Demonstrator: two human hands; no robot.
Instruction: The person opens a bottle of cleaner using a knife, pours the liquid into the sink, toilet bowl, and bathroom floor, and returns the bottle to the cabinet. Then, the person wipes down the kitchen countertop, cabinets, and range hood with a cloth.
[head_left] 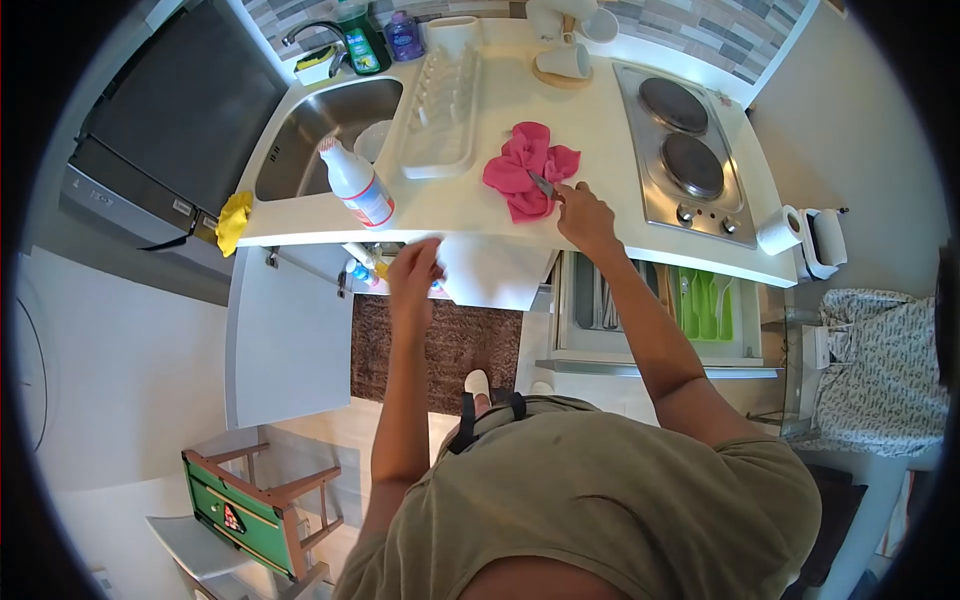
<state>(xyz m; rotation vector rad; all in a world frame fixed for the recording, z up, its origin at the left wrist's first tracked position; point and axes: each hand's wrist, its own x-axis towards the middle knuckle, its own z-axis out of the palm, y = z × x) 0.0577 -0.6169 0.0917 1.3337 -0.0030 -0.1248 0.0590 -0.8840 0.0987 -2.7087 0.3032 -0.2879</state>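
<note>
My right hand [585,218] is closed around the handle of what looks like a small knife [541,184]. Its metal blade points up and left over a crumpled pink cloth [530,165] on the counter. My left hand [415,268] hovers at the counter's front edge, fingers loosely curled and apart, slightly blurred, with nothing visible in it. Just above that hand, a white bottle [357,187] with a red and blue label stands by the sink.
A sink [275,165] and a white dish rack [440,110] lie left of the cloth, an electric hob [650,200] right. Below, a cutlery drawer [650,355] is pulled out and a cabinet door [285,340] stands open. A yellow cloth [233,222] hangs at the counter's left corner.
</note>
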